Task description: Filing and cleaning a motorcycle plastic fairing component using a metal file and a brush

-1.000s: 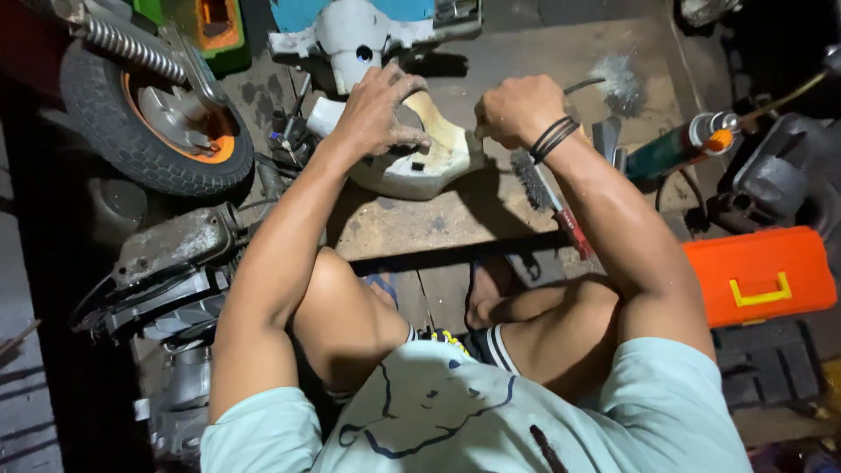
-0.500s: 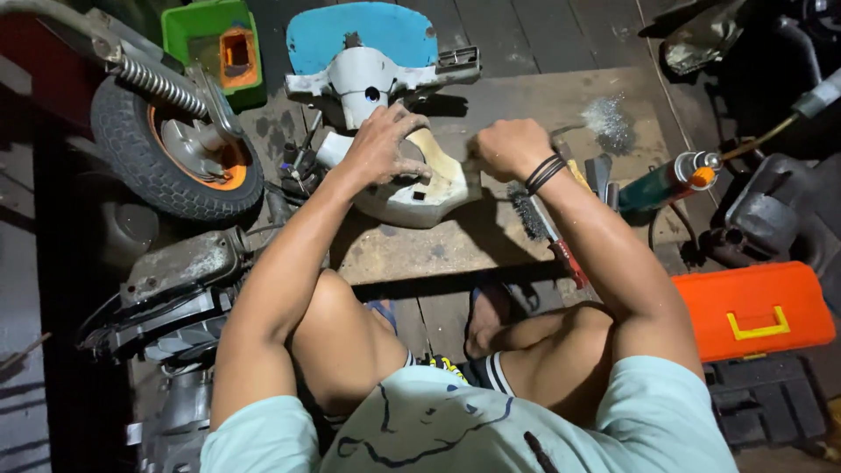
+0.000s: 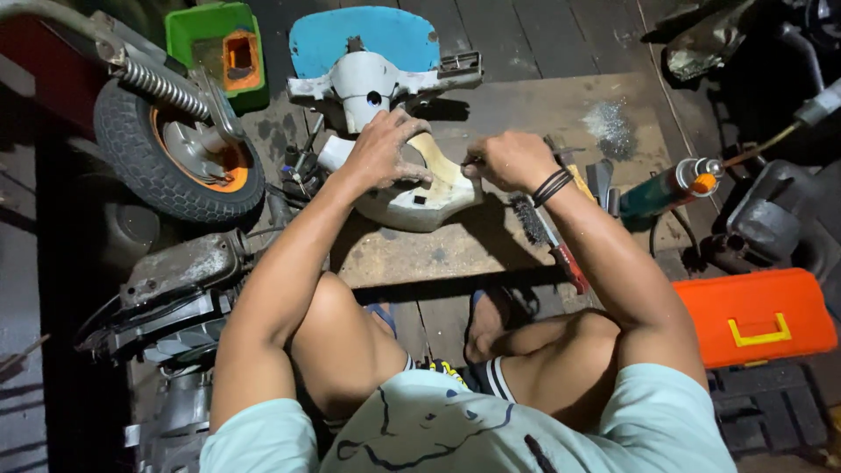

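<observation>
An orange toolbox (image 3: 755,317) is sitting near on the right. Farther in, a red-handled wire brush (image 3: 550,238) is lying on the wooden board (image 3: 455,254). Beyond it, the left hand (image 3: 385,151) is pressing down with spread fingers on a cream scooter cover (image 3: 420,203) at the board's middle. The right hand (image 3: 510,161) is curling closed just right of it, seemingly pinching a thin tool against the cover's edge. A blue panel (image 3: 368,37) is lying far behind.

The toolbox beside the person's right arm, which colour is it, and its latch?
The toolbox is orange, with a yellow latch. The head view, the only one, shows it clearly.
</observation>
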